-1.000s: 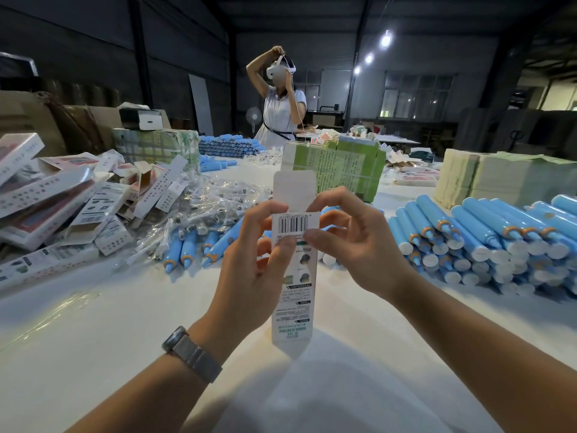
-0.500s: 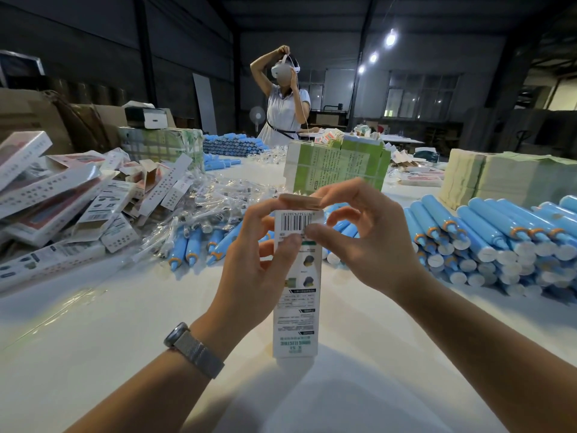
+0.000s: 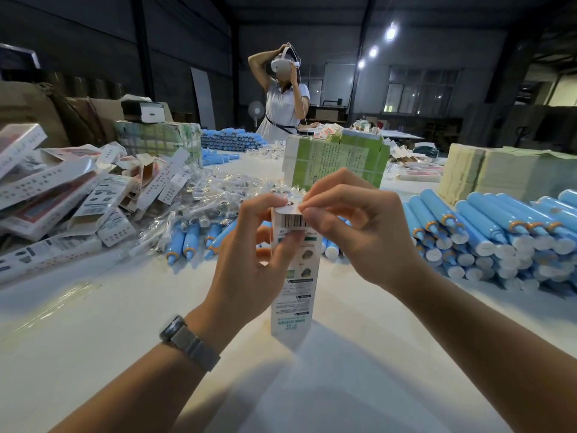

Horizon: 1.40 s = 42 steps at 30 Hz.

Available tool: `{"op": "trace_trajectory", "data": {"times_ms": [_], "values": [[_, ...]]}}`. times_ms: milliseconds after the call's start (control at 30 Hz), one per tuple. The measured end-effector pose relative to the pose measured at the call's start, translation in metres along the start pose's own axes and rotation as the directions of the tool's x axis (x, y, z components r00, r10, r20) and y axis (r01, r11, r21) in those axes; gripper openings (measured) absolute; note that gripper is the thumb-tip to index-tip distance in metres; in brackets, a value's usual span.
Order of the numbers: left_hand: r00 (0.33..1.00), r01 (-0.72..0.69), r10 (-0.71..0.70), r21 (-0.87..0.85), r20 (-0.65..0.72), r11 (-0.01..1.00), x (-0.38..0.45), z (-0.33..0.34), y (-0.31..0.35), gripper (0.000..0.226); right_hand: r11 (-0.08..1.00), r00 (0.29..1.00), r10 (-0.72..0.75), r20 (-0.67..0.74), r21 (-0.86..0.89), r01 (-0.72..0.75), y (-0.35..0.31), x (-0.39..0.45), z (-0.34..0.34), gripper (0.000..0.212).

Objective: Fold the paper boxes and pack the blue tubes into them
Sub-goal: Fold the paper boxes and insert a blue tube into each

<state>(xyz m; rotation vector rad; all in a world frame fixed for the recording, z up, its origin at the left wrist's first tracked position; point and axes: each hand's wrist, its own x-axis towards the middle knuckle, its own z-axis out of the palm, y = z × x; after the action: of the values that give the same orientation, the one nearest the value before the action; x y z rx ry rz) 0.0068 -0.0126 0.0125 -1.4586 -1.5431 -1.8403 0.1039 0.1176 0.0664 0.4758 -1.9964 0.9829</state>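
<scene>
My left hand (image 3: 249, 260) grips the upright paper box (image 3: 295, 282) over the tabletop (image 3: 93, 323); my right hand (image 3: 359, 232) fingers pinch its top flap shut. Pressing off-line could crumple that flap, I judge. Beyond, blue tubes (image 3: 487, 232) lie stacked, none visibly inside.

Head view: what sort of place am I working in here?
Probably a warehouse packing floor: stacked blue tubes, a heap of folded paper boxes and bundles of flat sheets cover a long white table.
</scene>
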Motion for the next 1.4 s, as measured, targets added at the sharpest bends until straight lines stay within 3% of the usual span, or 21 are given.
{"op": "trace_trajectory", "data": {"times_ms": [200, 400, 533, 667, 933, 1267, 1400], "values": [[1.0, 0.024, -0.024, -0.034, -0.007, 0.999, 0.001, 0.001, 0.002, 0.031, 0.977, 0.987, 0.149, 0.051, 0.146, -0.155, 0.0, 0.002, -0.001, 0.018], [1.0, 0.001, -0.003, -0.118, -0.017, 0.993, 0.002, 0.0, 0.004, 0.011, 0.983, 0.986, 0.159, 0.044, 0.085, -0.162, 0.001, 0.003, 0.002, 0.019], [0.998, -0.036, 0.032, -0.069, -0.054, 0.997, 0.006, 0.002, 0.005, 0.016, 0.985, 0.988, 0.149, 0.029, 0.088, -0.151, -0.002, 0.005, 0.002, 0.017], [0.996, -0.067, 0.064, -0.041, -0.064, 0.997, 0.006, 0.004, 0.004, 0.005, 0.984, 0.985, 0.17, 0.002, 0.048, -0.17, -0.005, 0.003, 0.004, 0.015], [0.995, -0.079, 0.076, -0.048, -0.067, 0.996, 0.006, 0.006, 0.002, 0.011, 0.994, 0.995, 0.1, -0.017, -0.046, -0.1, -0.007, 0.004, 0.004, 0.005], [0.996, -0.081, 0.081, 0.006, -0.023, 0.997, 0.0, 0.004, -0.001, 0.023, 0.987, 0.986, 0.161, -0.051, -0.005, -0.161, -0.014, 0.006, -0.001, 0.007], [0.998, -0.064, 0.064, -0.013, -0.008, 0.998, 0.0, 0.003, 0.002, 0.026, 0.984, 0.985, 0.166, -0.042, -0.064, -0.168, -0.019, 0.01, -0.003, 0.003]]}}
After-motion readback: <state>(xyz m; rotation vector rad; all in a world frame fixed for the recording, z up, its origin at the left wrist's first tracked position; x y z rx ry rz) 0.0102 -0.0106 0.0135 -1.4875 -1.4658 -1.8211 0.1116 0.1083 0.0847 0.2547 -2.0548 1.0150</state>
